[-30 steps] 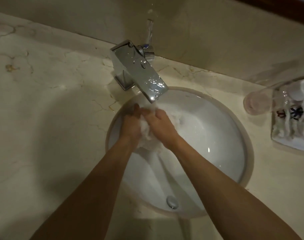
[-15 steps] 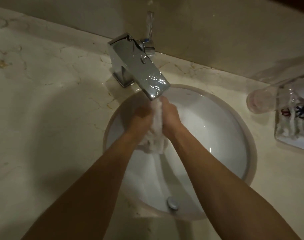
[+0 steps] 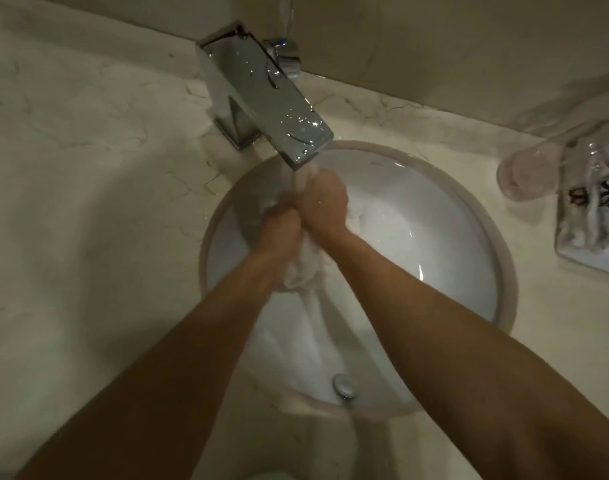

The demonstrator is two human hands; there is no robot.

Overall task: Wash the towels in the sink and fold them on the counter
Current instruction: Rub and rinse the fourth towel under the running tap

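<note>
Gripping the wet white cloth towel (image 3: 305, 270) with our left hand (image 3: 282, 225) and right hand (image 3: 322, 202), fingers curled round it, we hold it bunched between them. The towel sits over the round white ceramic sink (image 3: 417, 237), directly beneath the angular chrome faucet (image 3: 272, 98).

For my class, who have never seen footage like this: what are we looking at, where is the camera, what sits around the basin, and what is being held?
There is no machine here. A person wears a camera on the head, so you look down along both bare arms. The left hand and right hand grip one white towel together, under water running from the chrome tap, over a round white sink set in a marble counter. On the counter at the right lie a clear glass on its side and a white tray holding rolled cloths with dark marks.
</note>
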